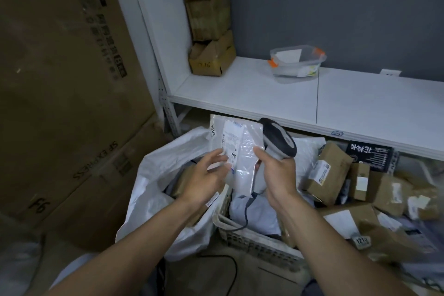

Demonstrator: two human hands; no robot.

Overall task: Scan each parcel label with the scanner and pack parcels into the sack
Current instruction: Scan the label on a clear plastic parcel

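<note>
A white plastic mailer parcel (242, 151) with a printed label is held up in front of me. My left hand (206, 175) pinches its left edge near the label. My right hand (276, 173) grips the handle of a grey and black barcode scanner (280, 139), and its thumb touches the parcel's right edge. The scanner's head sits just right of the parcel, and its cable drops toward the crate. Below my hands the white woven sack (156, 175) stands open with parcels inside.
A pale plastic crate (249, 240) with soft parcels stands right of the sack. Several cardboard parcels (329, 170) are piled at the right. A white shelf (288, 101) carries a clear tub (296, 62) and stacked cartons (209, 31). Large cardboard boxes (60, 79) fill the left.
</note>
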